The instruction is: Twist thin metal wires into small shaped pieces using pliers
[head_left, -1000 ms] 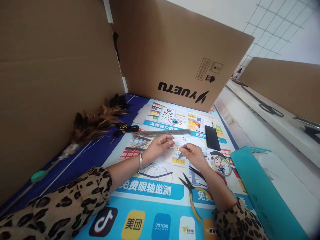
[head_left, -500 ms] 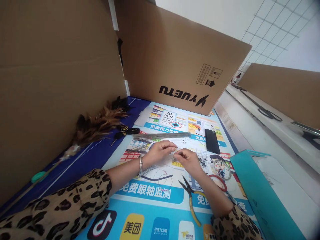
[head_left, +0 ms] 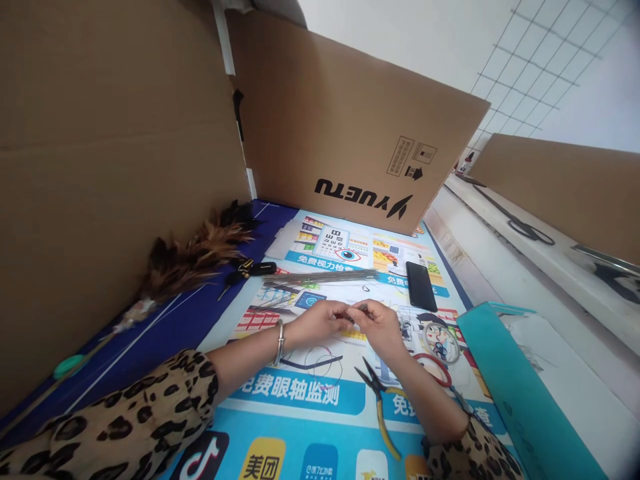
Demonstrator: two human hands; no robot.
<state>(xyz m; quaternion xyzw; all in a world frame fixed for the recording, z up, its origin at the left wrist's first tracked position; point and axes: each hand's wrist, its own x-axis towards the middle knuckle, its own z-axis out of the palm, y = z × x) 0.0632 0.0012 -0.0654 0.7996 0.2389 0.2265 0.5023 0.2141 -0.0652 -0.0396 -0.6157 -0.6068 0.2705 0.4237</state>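
My left hand (head_left: 323, 323) and my right hand (head_left: 379, 327) meet over the printed sheet, fingertips pinched together and touching. Whatever lies between them is too small to make out. Just beyond them stretches a bundle of thin straight wires (head_left: 323, 276), and a small bent dark loop (head_left: 366, 289) lies close by. Pliers with yellow handles (head_left: 380, 408) rest with jaws open near my right forearm. A roll of clear tape (head_left: 442, 342) and a red ring (head_left: 433, 369) sit to the right of my right hand. Loose curved wire (head_left: 323, 368) lies below my left hand.
A black phone (head_left: 421, 286) lies at right. A turquoise box (head_left: 520, 380) stands along the right side. Cardboard walls (head_left: 350, 113) rise behind and at left. A feather duster (head_left: 185, 257) and a black key fob (head_left: 262, 268) are at left. Scissors (head_left: 525, 227) lie on the ledge.
My hands have drawn closer, from slightly apart fingertips to touching ones. The right hand has turned inward a little. The camera view has shifted slightly.
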